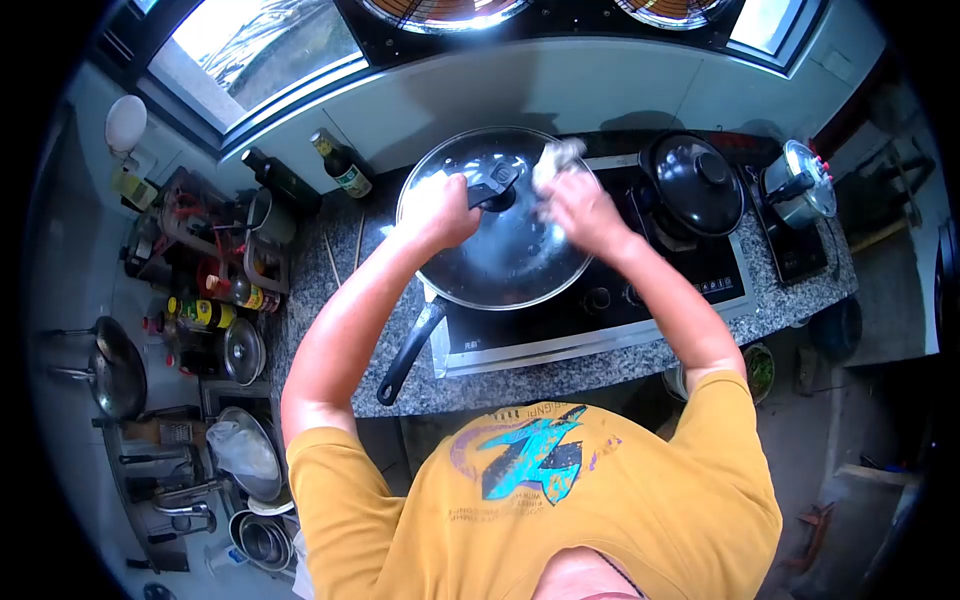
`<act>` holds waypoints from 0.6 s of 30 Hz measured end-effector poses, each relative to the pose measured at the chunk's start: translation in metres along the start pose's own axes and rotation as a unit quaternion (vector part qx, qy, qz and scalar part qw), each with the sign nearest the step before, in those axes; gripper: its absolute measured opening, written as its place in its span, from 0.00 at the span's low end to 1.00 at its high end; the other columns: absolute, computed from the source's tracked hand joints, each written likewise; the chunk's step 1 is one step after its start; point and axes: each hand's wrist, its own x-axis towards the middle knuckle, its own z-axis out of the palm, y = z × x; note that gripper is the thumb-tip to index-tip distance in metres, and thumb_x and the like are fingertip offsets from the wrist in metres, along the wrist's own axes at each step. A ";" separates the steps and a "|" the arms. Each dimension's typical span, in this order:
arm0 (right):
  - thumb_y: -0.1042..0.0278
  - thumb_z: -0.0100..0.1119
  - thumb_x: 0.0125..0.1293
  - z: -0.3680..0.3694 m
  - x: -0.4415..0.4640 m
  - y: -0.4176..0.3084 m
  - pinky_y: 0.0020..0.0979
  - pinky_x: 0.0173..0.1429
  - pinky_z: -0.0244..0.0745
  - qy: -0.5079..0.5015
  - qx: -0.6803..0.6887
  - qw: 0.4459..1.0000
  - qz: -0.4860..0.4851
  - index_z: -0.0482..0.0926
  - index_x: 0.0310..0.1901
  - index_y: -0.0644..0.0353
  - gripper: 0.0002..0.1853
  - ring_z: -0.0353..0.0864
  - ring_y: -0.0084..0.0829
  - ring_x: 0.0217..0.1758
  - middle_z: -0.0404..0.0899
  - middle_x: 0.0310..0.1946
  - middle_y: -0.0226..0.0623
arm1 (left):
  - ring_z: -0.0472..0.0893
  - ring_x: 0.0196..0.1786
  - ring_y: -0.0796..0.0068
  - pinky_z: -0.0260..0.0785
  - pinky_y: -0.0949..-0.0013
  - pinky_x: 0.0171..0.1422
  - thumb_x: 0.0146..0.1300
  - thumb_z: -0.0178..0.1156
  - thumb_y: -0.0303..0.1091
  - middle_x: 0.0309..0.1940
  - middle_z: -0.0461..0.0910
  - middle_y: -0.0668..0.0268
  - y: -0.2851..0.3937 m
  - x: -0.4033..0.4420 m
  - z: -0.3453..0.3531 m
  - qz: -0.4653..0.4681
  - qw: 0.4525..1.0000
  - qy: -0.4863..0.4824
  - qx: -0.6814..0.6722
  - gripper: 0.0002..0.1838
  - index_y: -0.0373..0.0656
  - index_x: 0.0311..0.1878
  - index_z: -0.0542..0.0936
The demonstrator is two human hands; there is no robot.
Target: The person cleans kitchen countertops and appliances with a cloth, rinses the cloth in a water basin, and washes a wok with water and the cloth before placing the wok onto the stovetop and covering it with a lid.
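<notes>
A large clear glass lid [495, 260] with a steel rim covers a pan on the left side of the stove. My left hand [442, 210] is closed round one end of the lid's black handle [497, 190]. At the lid's far right part, my right hand [583, 208] is closed on a crumpled whitish cloth [558, 160], pressed to or just over the glass; the fingers are slightly blurred. Drops and misty patches mark the lid. The pan's long black handle [410, 355] points toward me at the lower left.
A black lidded pot [695, 185] stands on the right burner, and a pressure cooker [800, 190] is farther right. Two dark bottles [340, 165] stand at the back left, near chopsticks [345, 255]. Seasoning bottles [205, 312] and a sink area with bowls [262, 540] lie left.
</notes>
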 end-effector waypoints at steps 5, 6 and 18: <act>0.73 0.62 0.55 -0.030 -0.035 -0.070 0.46 0.61 0.71 -0.075 0.114 0.978 -0.156 0.80 0.50 0.55 0.18 0.76 0.45 0.59 0.80 0.51 0.43 | 0.83 0.43 0.51 0.76 0.54 0.51 0.56 0.60 0.41 0.36 0.83 0.49 -0.006 0.000 0.009 0.025 0.999 0.037 0.009 0.17 0.38 0.41 0.79; 0.72 0.61 0.56 -0.031 -0.032 -0.057 0.45 0.61 0.70 -0.083 0.104 0.980 -0.146 0.80 0.50 0.53 0.18 0.74 0.44 0.62 0.79 0.54 0.41 | 0.83 0.43 0.51 0.76 0.54 0.51 0.56 0.59 0.39 0.35 0.83 0.49 -0.004 -0.003 0.006 0.029 0.998 0.043 0.017 0.15 0.37 0.41 0.79; 0.64 0.55 0.62 0.093 0.166 0.076 0.39 0.57 0.75 -0.209 0.135 0.959 0.136 0.82 0.54 0.48 0.18 0.82 0.42 0.51 0.83 0.50 0.37 | 0.82 0.45 0.52 0.74 0.55 0.53 0.57 0.65 0.49 0.38 0.82 0.48 -0.008 -0.009 0.012 0.038 0.992 0.103 -0.059 0.24 0.33 0.39 0.81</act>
